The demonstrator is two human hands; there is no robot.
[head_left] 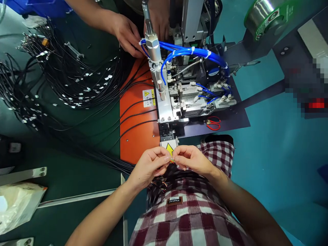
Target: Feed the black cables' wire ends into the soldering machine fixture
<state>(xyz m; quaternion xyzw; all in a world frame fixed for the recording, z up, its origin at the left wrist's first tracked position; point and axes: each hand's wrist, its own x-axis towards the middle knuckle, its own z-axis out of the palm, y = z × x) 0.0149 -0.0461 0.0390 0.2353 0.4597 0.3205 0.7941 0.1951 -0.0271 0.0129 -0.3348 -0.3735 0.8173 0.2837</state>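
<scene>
My left hand (153,162) is closed, thumb and index finger pinched on the thin coloured wires (172,160) of a cable end. My right hand (191,159) pinches the same wires from the other side, its fingertips almost touching the left ones. Just beyond the fingertips lies a white plate with a yellow arrow (169,147), at the near end of the machine (164,108). Below my left hand, a bundle of black cables (126,166) ends in stripped, coloured wire tips (162,184) near my lap. The fingers cover most of the held wires.
Several black cables run across the orange plate (138,136) into the machine. Large cable coils (84,89) lie on the green table at left. Red-handled scissors (213,123) rest right of the machine. Across from me, a co-worker's hand (129,36) is at the machine. A solder spool (266,18) stands upper right.
</scene>
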